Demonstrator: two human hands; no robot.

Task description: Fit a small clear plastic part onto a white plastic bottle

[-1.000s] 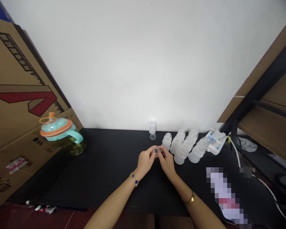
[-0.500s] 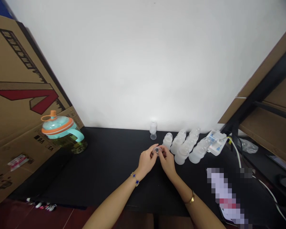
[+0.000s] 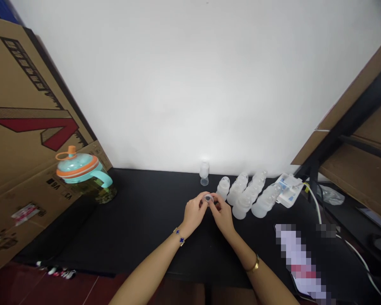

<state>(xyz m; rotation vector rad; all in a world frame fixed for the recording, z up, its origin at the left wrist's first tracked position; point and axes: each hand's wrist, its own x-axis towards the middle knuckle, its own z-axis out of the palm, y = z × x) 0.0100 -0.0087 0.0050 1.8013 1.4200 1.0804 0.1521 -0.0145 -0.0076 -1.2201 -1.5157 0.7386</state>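
Small clear piece (image 3: 207,198) pinched between left hand (image 3: 193,213) and right hand (image 3: 223,215), presumably so it's steadied from both sides.

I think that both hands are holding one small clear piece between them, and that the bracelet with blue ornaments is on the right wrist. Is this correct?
Not quite: the head view shows the bracelet with blue ornaments on the left wrist. The left hand and right hand do hold one small clear piece between them.
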